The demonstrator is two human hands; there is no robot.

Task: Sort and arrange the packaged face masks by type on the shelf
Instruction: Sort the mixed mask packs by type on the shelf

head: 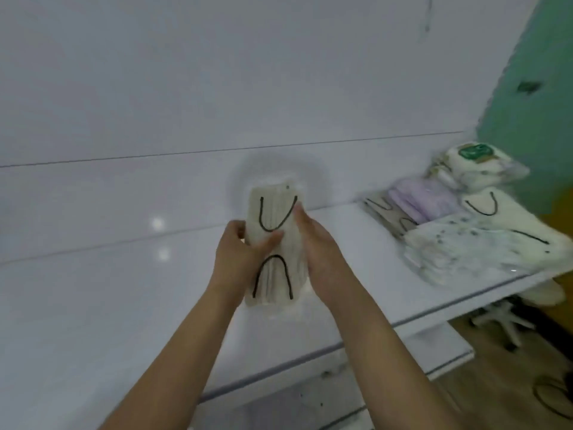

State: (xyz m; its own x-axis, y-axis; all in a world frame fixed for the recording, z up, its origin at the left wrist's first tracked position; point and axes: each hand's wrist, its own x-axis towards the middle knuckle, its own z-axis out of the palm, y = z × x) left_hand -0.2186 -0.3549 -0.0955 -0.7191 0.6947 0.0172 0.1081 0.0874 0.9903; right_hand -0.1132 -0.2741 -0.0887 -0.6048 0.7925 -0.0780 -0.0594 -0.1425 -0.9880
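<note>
Both hands, left [240,252] and right [313,243], pinch a cream mask pack [274,246] at frame centre over the white shelf [93,305]; more packs [465,225] lie heaped at right.

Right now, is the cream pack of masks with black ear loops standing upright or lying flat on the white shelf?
Upright: the cream pack stands on end on the white shelf, gripped by both hands.
</note>
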